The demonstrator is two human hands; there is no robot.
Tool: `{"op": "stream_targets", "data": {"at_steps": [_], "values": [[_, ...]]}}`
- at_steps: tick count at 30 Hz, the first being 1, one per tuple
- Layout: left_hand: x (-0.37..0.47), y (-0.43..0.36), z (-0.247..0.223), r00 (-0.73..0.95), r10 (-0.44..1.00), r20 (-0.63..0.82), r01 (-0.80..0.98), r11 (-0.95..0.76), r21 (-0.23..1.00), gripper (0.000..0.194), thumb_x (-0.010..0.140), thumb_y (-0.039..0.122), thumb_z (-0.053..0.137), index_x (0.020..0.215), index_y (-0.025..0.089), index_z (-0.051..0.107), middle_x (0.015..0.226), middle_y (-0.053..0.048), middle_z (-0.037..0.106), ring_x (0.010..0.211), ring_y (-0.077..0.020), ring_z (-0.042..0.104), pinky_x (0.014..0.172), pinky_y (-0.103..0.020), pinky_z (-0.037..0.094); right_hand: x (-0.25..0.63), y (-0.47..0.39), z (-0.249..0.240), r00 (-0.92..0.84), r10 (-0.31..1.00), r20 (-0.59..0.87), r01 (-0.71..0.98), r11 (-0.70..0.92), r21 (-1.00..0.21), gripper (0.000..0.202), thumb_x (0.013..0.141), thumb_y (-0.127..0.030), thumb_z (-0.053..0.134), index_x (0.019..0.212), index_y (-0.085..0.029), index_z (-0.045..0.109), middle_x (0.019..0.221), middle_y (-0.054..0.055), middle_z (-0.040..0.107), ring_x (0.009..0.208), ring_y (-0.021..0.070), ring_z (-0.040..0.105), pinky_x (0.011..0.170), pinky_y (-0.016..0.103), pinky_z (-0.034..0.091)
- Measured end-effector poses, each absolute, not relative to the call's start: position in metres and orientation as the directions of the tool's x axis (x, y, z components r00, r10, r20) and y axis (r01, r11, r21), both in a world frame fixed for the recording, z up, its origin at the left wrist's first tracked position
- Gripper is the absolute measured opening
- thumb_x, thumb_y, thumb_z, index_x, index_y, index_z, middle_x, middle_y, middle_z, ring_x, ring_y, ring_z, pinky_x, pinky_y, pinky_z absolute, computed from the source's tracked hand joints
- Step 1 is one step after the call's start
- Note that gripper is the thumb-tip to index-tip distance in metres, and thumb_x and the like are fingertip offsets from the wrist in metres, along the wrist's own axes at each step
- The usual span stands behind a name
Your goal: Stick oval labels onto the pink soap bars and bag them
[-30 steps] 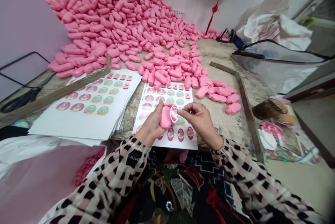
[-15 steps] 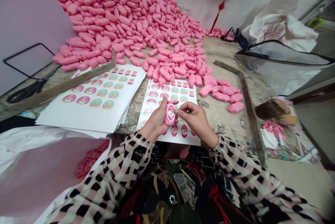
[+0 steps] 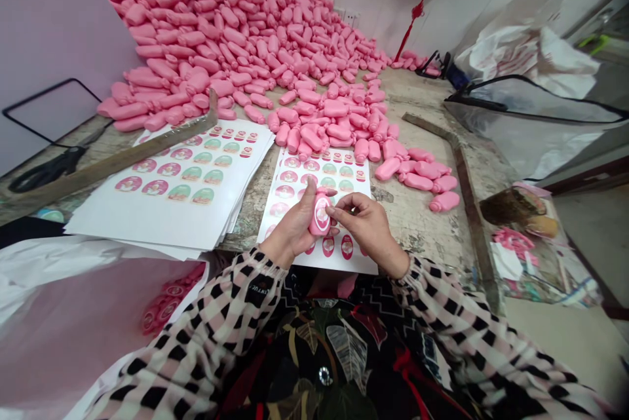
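My left hand [image 3: 293, 227] is wrapped round a small pink plastic bottle [image 3: 313, 230], its fingers behind and its thumb along the left side. An oval pink-and-white sticker [image 3: 322, 213] lies on the bottle's front face. Thumb and forefinger of my right hand [image 3: 366, 227] pinch together at the sticker's right edge, with the other fingers curled. Below both hands is a sticker sheet [image 3: 287, 177] with rows of pink and green labels, partly hidden by my hands. Loose pink bottles [image 3: 339, 109] lie just beyond the sheet.
A huge heap of pink bottles [image 3: 221, 20] rises at the back left. A stack of sticker sheets [image 3: 142, 213] lies left under a wooden strip [image 3: 113, 161], near black scissors [image 3: 49, 171]. Labelled bottles [image 3: 164, 305] sit in a white bag [image 3: 34, 263]. Another wooden strip [image 3: 466, 197] edges the right side.
The bottle has shifted very slightly right and turned a little in my left hand. My right fingertips stay at the sticker's edge. The surrounding things have not moved.
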State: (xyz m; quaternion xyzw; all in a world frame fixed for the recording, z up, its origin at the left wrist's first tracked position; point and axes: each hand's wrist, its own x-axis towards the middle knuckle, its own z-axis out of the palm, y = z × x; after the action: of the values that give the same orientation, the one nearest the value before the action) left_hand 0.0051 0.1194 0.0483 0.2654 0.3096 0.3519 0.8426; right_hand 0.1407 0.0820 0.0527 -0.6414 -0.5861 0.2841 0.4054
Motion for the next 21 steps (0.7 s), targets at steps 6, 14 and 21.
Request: {"op": "stream_targets", "data": {"at_steps": [6, 14, 21], "values": [[-0.011, 0.112, 0.05, 0.722, 0.649, -0.239, -0.289, 0.597, 0.749, 0.064, 0.065, 0.013, 0.073, 0.119, 0.021, 0.039, 0.073, 0.002, 0.057, 0.06, -0.0158, 0.062, 0.061, -0.033, 0.052, 0.152, 0.074, 0.065, 0.053, 0.981, 0.185, 0.742, 0.085, -0.665, 0.019, 0.076, -0.043, 0.061, 0.077, -0.024, 0.066, 0.08, 0.0, 0.064, 0.071, 0.0135, 0.057, 0.062, 0.025, 0.038], [-0.009, 0.105, 0.055, 0.766, 0.575, -0.288, -0.206, 0.644, 0.737, 0.061, 0.069, 0.01, 0.067, 0.117, 0.024, 0.033, 0.087, -0.004, 0.063, 0.071, -0.0211, 0.067, 0.071, -0.041, 0.052, 0.159, 0.08, 0.069, 0.063, 0.981, -0.183, 0.3, -0.194, -0.934, 0.037, 0.064, -0.049, 0.07, 0.085, -0.02, 0.061, 0.07, -0.001, 0.06, 0.055, 0.011, 0.052, 0.049, 0.024, 0.04], [-0.011, 0.09, 0.059, 0.79, 0.504, -0.348, -0.023, 0.592, 0.806, 0.071, 0.066, 0.007, 0.068, 0.122, 0.025, 0.028, 0.085, -0.002, 0.061, 0.067, -0.0147, 0.062, 0.06, -0.028, 0.051, 0.142, 0.07, 0.053, -0.194, 0.916, -0.351, -0.021, -0.361, -0.932, 0.038, 0.068, -0.051, 0.066, 0.084, -0.019, 0.056, 0.055, -0.005, 0.054, 0.035, 0.0066, 0.042, 0.033, 0.02, 0.029]]}}
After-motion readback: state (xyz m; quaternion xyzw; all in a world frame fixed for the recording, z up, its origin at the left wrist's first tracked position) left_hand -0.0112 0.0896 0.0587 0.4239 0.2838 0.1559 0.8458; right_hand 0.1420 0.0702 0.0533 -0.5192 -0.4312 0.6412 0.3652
